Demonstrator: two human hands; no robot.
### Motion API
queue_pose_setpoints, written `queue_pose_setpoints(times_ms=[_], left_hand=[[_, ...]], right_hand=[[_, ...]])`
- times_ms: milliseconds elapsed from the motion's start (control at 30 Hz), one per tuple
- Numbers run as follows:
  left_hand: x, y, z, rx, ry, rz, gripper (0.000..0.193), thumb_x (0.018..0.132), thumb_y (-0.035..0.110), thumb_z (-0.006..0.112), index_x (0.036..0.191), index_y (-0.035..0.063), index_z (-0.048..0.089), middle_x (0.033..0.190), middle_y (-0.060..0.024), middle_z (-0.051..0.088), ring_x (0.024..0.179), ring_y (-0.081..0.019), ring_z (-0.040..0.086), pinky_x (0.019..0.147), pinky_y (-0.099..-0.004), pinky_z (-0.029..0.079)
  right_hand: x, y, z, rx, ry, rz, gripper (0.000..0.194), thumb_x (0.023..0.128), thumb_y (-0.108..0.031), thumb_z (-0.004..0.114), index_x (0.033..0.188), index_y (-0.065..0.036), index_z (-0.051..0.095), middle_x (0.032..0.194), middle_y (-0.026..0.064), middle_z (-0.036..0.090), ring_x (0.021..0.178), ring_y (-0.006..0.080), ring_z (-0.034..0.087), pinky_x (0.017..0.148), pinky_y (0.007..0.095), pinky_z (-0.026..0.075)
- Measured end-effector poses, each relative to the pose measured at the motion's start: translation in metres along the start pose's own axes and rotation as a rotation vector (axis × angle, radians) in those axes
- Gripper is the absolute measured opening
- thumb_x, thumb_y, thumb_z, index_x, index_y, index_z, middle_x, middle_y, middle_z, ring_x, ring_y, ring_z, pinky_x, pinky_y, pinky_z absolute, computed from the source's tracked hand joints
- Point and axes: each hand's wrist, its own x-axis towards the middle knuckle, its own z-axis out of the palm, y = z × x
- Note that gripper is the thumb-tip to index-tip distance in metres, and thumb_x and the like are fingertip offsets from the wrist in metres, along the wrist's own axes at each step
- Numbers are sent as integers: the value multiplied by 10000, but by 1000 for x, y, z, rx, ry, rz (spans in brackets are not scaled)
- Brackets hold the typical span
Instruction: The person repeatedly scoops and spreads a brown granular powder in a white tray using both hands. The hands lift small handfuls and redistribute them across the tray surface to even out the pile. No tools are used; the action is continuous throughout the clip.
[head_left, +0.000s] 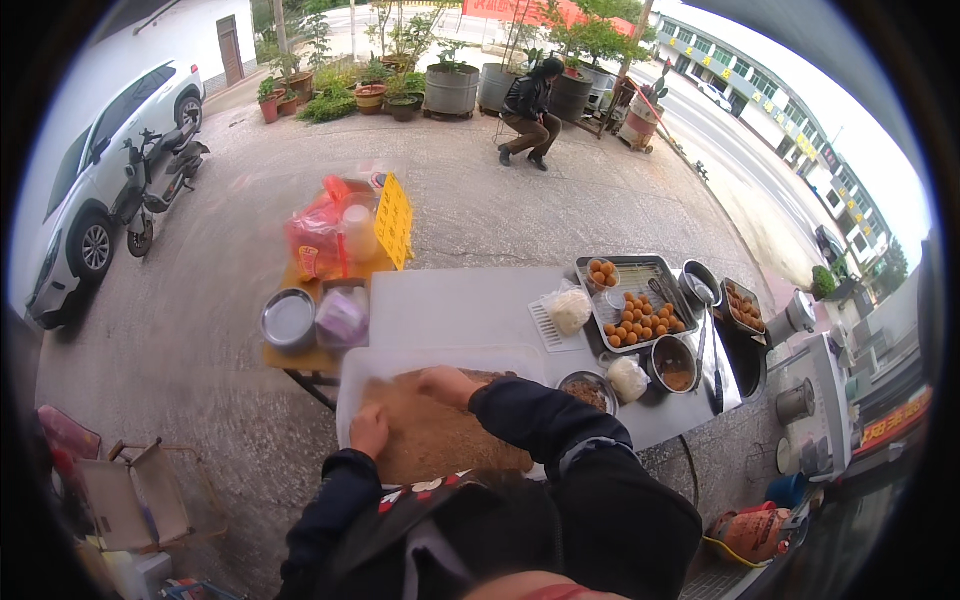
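Observation:
A white plastic tub stands on the near side of the table, with a layer of loose brown crumbly material in it. My left hand is at the tub's left side, fingers curled over the brown material. Farther in and to the right, my right hand is bent down low over the same material. Between the two hands the brown area is blurred, and I cannot tell whether either hand grips something there. My fingertips are mostly hidden.
Right of the tub are a bowl of brown crumbs, a pot, bagged pale dough and a metal tray holding round brown balls. Metal plates lie at left. A person sits beyond the table.

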Motion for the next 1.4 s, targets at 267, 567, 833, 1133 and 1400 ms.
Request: queue_pose_setpoints(times_ms=[267,567,833,1133,1400], left_hand=[[-1,5,1,39,-93,-44,209,858,189,545,913,14,645,900,-208,638,872,-393,596,754,-440,477],[1,12,0,-24,-106,-42,184,850,155,554,904,13,657,871,-199,648,833,-368,620,731,-418,491],[1,9,0,-93,-121,-161,196,834,147,581,958,14,654,984,-201,639,893,-353,619,781,-391,490],[18,-1,-9,-340,-229,-571,555,883,172,557,1354,-38,351,1352,-188,447,1255,-253,433,1026,-323,340],[81,-39,63,-77,-44,-437,515,886,241,550,1282,-58,411,1261,-259,498,1173,-337,495,982,-358,385]], right_hand=[[-78,-27,-47,514,213,425,156,827,-76,636,963,-21,686,829,98,669,713,169,647,626,304,520],[-99,-35,-64,1275,269,665,303,912,-54,544,1198,46,550,1037,64,626,946,140,622,776,240,521],[-114,-13,-56,763,193,774,271,906,-66,542,1161,17,578,873,51,644,768,118,633,701,247,521],[-132,31,-43,1053,368,976,294,921,-134,520,1172,12,561,952,80,624,923,142,599,751,278,485],[-85,78,9,949,613,1302,382,887,-235,593,1137,55,591,1158,125,597,1037,201,545,868,333,427]])
